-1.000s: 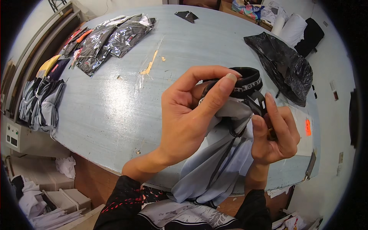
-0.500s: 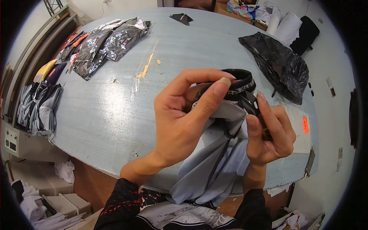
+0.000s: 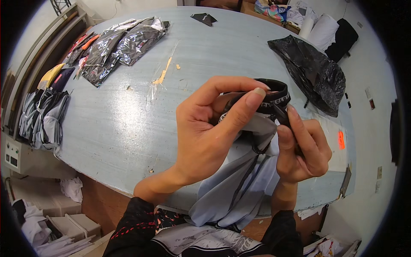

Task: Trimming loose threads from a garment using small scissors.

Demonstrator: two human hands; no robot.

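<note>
My left hand point(image 3: 205, 132) is closed in a pinch on the black elastic band point(image 3: 279, 89) of a grey garment point(image 3: 229, 192). White lettering runs along the band, which curves up in a loop. Below it the grey cloth with dark seams hangs down over the table's near edge toward my lap. My right hand point(image 3: 306, 150) is closed round small dark thread snips point(image 3: 281, 115), mostly hidden by the fingers. Their tip is up against the band's lower edge, beside the seam; whether the blades are closed I cannot see.
The pale blue table point(image 3: 128, 141) carries clear-bagged dark garments point(image 3: 124, 47) at far left, folded grey garments point(image 3: 45, 118) at the left edge, a black plastic bag point(image 3: 310, 73) at right and a dark scrap point(image 3: 204, 19) at the back. A long machine point(image 3: 38, 60) stands on the left.
My left hand and the band have shifted slightly to the right. The snips, more exposed before, have turned and now show less between my right fingers.
</note>
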